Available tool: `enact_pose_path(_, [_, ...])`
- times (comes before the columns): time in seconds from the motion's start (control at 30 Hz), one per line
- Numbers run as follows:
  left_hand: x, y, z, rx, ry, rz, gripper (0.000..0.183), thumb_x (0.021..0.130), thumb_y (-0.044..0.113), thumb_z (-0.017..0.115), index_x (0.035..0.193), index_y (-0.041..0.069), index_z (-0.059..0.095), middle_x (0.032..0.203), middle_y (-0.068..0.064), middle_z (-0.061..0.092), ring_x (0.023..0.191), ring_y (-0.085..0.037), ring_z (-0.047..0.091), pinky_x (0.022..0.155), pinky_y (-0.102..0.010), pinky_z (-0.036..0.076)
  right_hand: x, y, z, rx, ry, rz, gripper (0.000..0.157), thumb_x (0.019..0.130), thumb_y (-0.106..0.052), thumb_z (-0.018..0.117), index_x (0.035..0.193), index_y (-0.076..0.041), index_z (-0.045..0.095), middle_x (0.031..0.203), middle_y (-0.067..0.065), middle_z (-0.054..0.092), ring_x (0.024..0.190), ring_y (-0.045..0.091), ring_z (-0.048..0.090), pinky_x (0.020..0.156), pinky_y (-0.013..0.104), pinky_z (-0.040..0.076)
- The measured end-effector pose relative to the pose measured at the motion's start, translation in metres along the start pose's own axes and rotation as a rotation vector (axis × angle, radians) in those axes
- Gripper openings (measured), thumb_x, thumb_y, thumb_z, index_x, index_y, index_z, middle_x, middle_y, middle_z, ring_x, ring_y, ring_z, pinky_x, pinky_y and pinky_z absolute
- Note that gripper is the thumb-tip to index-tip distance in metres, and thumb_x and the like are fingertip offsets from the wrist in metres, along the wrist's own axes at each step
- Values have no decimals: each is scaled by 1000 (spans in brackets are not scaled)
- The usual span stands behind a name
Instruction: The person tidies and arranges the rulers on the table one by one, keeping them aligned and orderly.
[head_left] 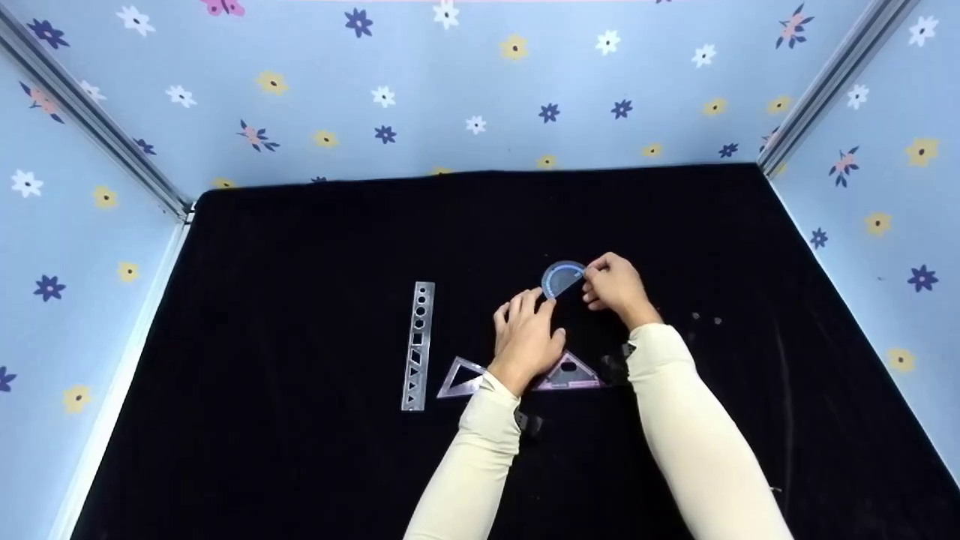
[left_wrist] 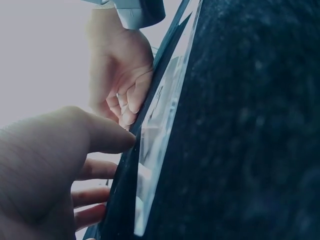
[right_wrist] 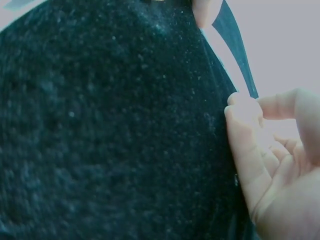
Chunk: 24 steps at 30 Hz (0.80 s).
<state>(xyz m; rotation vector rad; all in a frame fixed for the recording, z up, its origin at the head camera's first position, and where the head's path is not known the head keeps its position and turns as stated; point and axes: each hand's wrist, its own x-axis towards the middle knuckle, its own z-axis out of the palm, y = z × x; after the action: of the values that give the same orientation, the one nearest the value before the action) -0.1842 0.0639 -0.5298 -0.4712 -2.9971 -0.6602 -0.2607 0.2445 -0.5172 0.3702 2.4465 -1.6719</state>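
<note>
A clear protractor (head_left: 564, 279) with a blue scale lies tilted on the black cloth. My right hand (head_left: 615, 287) pinches its right corner between thumb and index finger, a grip the right wrist view also shows in the protractor edge (right_wrist: 227, 57). With fingers spread and fairly straight, my left hand (head_left: 525, 337) touches the protractor's lower left end. Below that hand lies a clear, pink-edged set square (head_left: 571, 373), partly covered by the left wrist. A second clear set square (head_left: 459, 379) is to the left, its right part hidden by the sleeve.
A clear stencil ruler (head_left: 418, 345) with cut-out shapes lies upright in view, left of the set squares. Black cloth (head_left: 300, 300) covers the table. Flower-patterned blue walls (head_left: 480, 90) enclose the back and sides. Small specks (head_left: 718, 320) lie right of the right wrist.
</note>
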Motion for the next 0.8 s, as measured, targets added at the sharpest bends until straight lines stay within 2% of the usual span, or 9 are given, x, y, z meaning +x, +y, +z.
enact_pose_path(0.13, [0,-2,-1,-6,7,7,48,93,35,62,137,15,61,151,-3,46,140,-24,36,112,-49,27,1,4,-1,75,19,22,8,98,-8,54,99,0,52,73,9,64,54,13,64,51,28,57])
enact_pose_path(0.33, [1,-4,-1,-2,23,23,46,94,34,61,136,16,63,148,0,49,139,-23,38,110,-48,29,3,7,-2,163,23,46,10,99,-9,55,100,0,54,71,7,66,54,13,66,53,27,57])
enact_pose_path(0.5, [1,-5,-1,-1,24,31,46,94,33,61,136,15,63,149,1,49,139,-22,38,109,-49,30,2,7,-3,184,34,53,14,100,-10,52,101,3,56,73,8,66,55,14,67,54,26,57])
enact_pose_path(0.8, [0,-5,-2,-10,22,31,48,94,33,62,139,14,62,151,0,48,139,-23,38,110,-48,29,0,8,-3,194,41,42,16,98,-13,49,93,0,56,71,10,67,56,16,68,53,28,57])
